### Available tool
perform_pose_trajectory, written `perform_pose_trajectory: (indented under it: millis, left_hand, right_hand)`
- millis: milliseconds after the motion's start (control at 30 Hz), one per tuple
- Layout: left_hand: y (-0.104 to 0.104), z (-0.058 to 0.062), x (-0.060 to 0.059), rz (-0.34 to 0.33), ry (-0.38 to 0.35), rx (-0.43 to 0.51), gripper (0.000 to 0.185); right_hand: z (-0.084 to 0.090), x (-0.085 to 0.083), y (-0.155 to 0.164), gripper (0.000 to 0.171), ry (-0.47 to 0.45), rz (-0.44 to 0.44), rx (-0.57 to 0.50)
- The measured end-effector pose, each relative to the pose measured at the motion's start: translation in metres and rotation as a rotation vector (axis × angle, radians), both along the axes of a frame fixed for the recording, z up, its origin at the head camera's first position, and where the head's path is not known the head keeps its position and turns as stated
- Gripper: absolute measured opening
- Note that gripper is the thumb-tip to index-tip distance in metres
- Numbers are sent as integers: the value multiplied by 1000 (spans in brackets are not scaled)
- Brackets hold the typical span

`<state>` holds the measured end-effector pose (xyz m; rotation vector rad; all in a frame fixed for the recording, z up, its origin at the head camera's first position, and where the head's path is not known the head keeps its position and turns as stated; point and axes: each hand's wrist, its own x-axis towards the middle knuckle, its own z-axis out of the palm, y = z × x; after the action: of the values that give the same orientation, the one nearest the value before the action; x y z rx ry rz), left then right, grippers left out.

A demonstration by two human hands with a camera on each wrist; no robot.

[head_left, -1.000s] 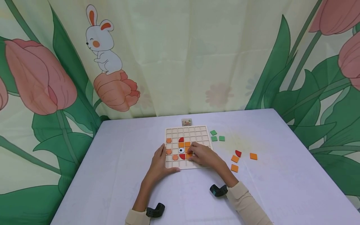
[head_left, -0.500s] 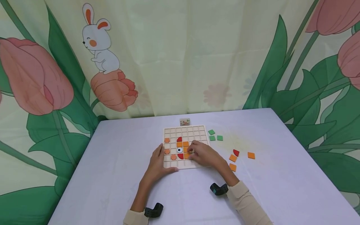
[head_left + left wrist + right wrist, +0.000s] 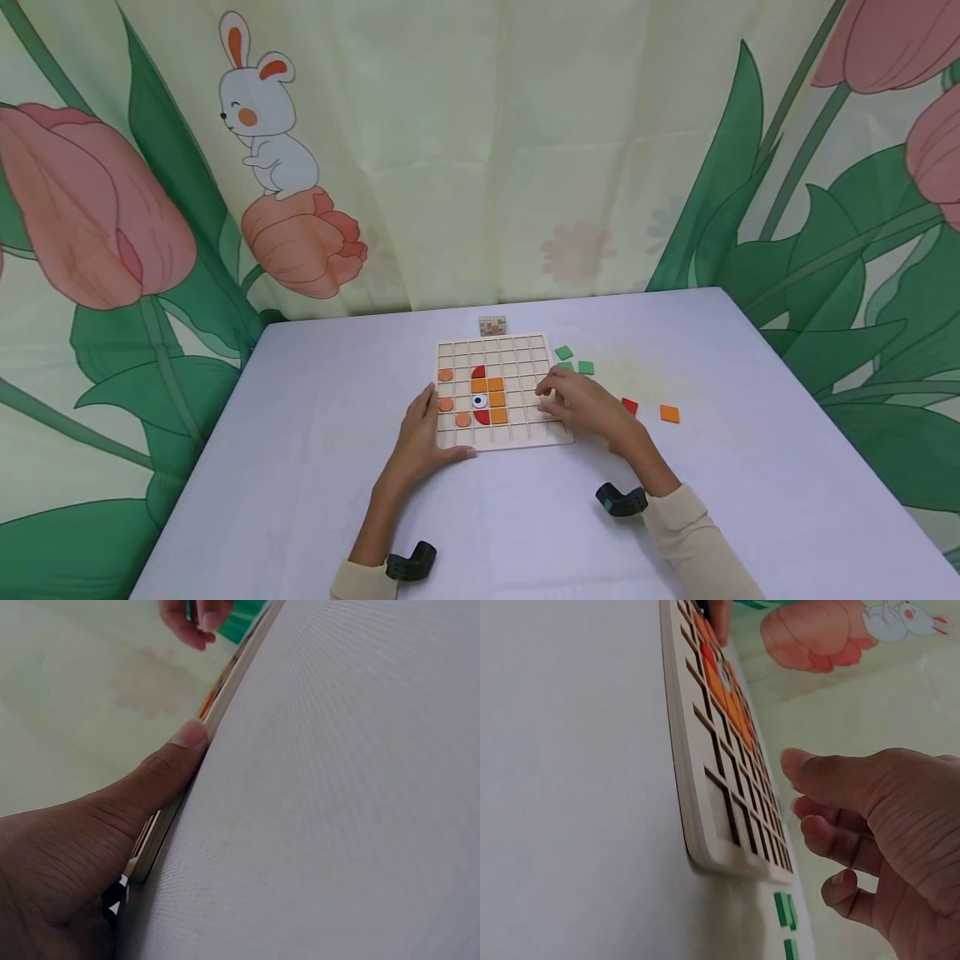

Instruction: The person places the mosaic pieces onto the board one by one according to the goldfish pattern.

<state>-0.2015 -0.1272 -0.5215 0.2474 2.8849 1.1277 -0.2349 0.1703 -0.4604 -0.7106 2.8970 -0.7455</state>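
My left hand [image 3: 416, 429] rests at the near left corner of a wooden grid board [image 3: 525, 352]. Its fingers lie straight along the left side, and the thumb [image 3: 169, 765] presses the front edge. In the grid sit several orange square tiles [image 3: 497, 400], red quarter-round tiles [image 3: 482, 417], an eye tile [image 3: 479, 402] and peach discs [image 3: 446, 404]. Over the board's right side hovers my right hand [image 3: 581, 402]. The right wrist view shows its fingers loosely bent, holding nothing, apart from the board.
Green tiles [image 3: 564, 352] lie beyond the board's right side. Farther right are a red piece [image 3: 629, 405] and an orange square [image 3: 670, 414], partly beside my right arm. A small patterned card [image 3: 492, 326] sits behind the board. A printed curtain [image 3: 480, 167] hangs behind the table.
My right hand has left the orange tiles in the grid and moved right, now covering loose orange squares beside the board. The left hand stays at the corner.
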Motion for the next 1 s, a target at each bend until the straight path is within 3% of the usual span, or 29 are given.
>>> perform_pose_trajectory:
  millis: [500, 1000]
  left_hand:
    - [0, 1, 1, 5, -1, -1, 129]
    - [0, 0, 1, 3, 3, 14, 128]
  right_hand:
    - [-7, 17, 77, 18, 1, -108, 27]
    - [-16, 34, 101, 24, 63, -113, 81]
